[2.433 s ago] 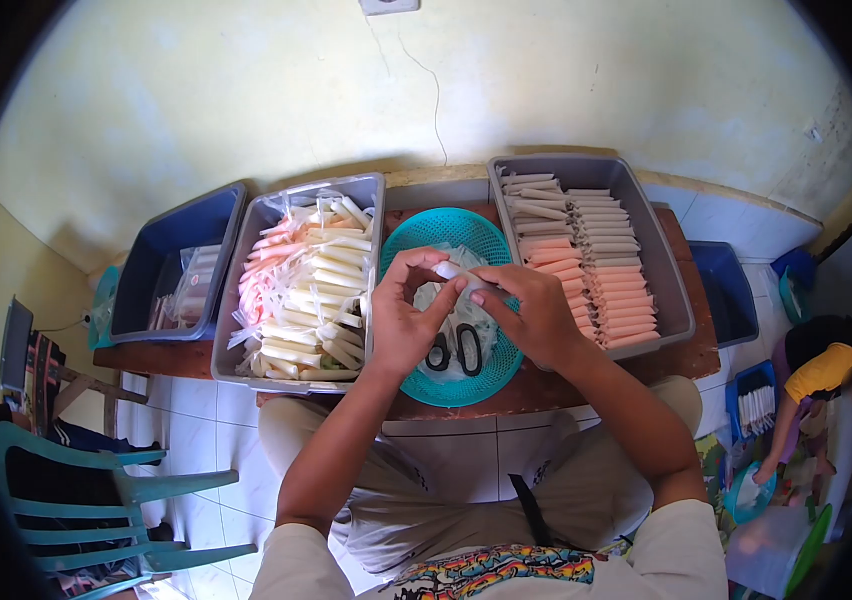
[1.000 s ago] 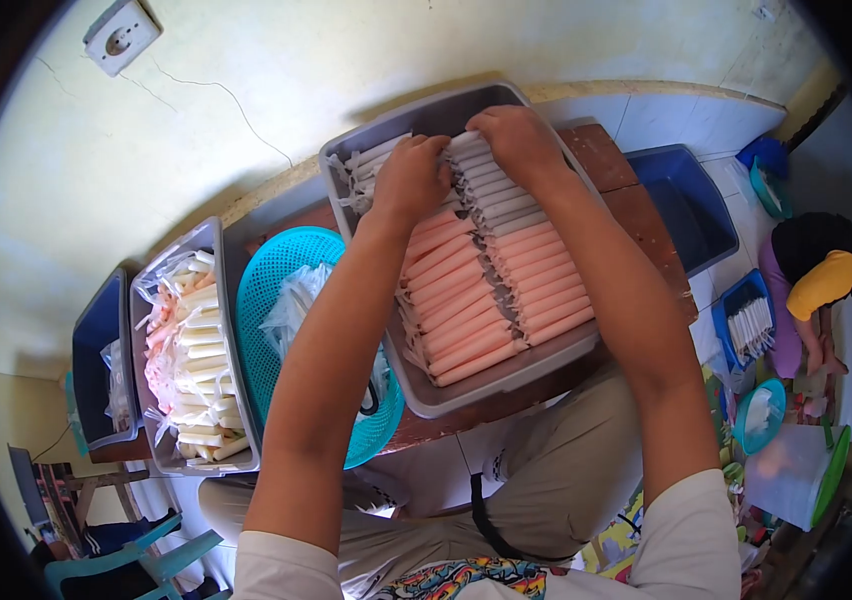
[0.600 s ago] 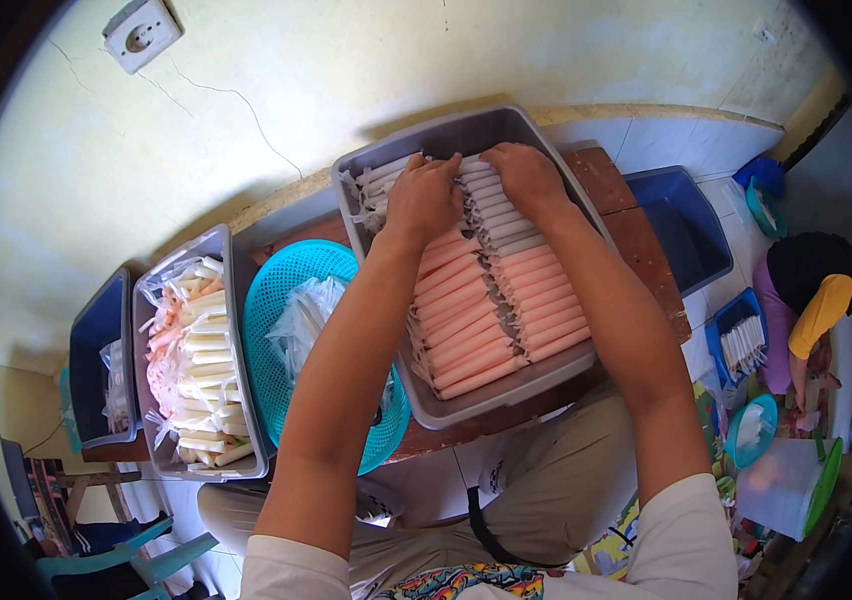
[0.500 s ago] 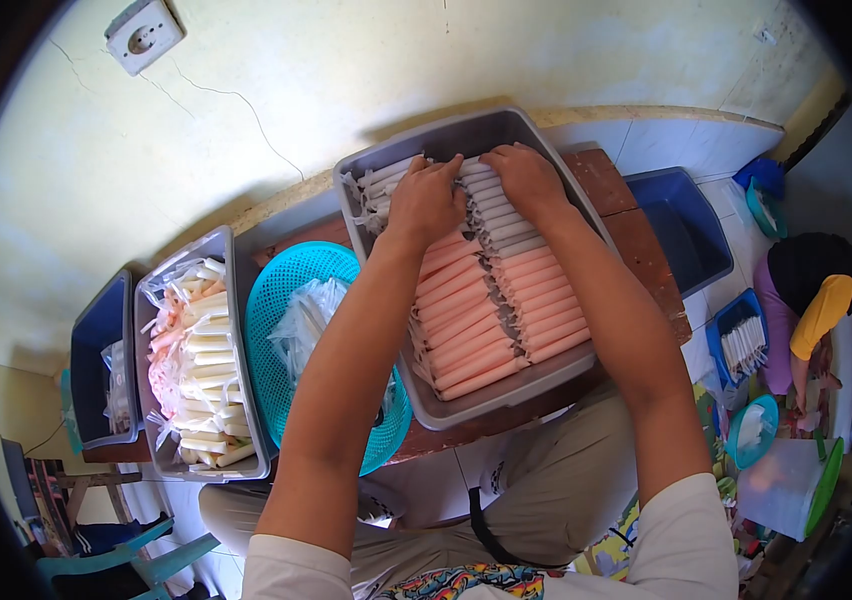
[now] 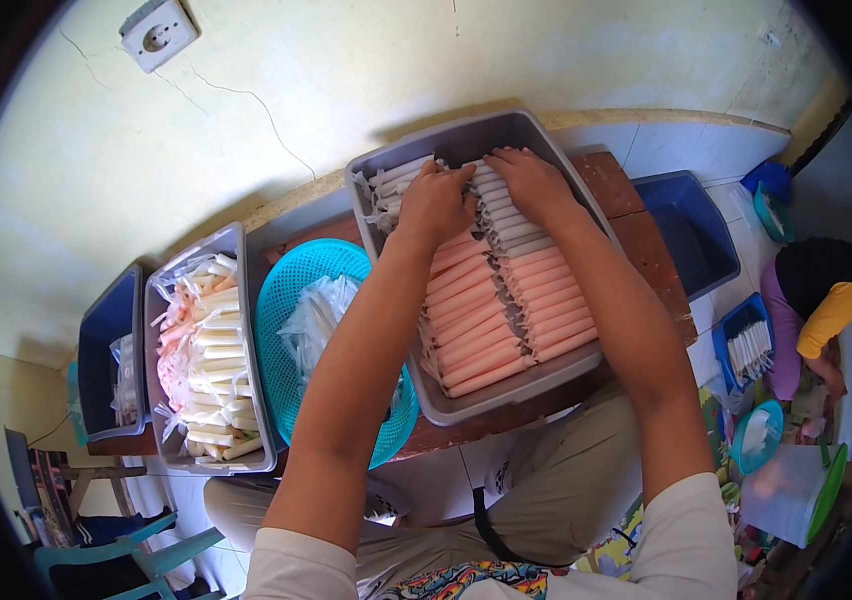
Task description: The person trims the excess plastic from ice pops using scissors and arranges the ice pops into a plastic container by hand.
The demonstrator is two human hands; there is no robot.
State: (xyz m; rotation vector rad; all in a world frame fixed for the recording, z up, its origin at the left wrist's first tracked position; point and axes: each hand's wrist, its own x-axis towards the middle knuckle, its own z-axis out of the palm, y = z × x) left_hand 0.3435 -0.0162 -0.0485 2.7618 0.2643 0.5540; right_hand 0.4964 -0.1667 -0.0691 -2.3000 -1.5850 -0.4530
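A grey tub (image 5: pixel 506 408) holds rows of slim plastic tube packets with tied ends. Pink packets (image 5: pixel 470 335) fill the near part in two columns. Greyish-white packets (image 5: pixel 516 232) lie farther back, with more whitish packets (image 5: pixel 401 178) at the far left. My left hand (image 5: pixel 436 205) rests over the left column near the back, its visible fingers apart; some fingertips are hidden. On the far end of the right greyish column lies my right hand (image 5: pixel 534 186), fingers stretched over the packets. Neither hand lifts a packet.
Left of the tub stand a turquoise basket (image 5: pixel 274 290) with clear plastic bags, a grey bin (image 5: pixel 268 420) of cream and pink packets, and a dark blue bin (image 5: pixel 106 310). A blue tub (image 5: pixel 691 230) is at right, near another person (image 5: pixel 826 305) bending down.
The whole view has shifted slightly, with the scene moving a little rightward. My hands stay over the same packets, with only small finger shifts. The other person's arm has moved.
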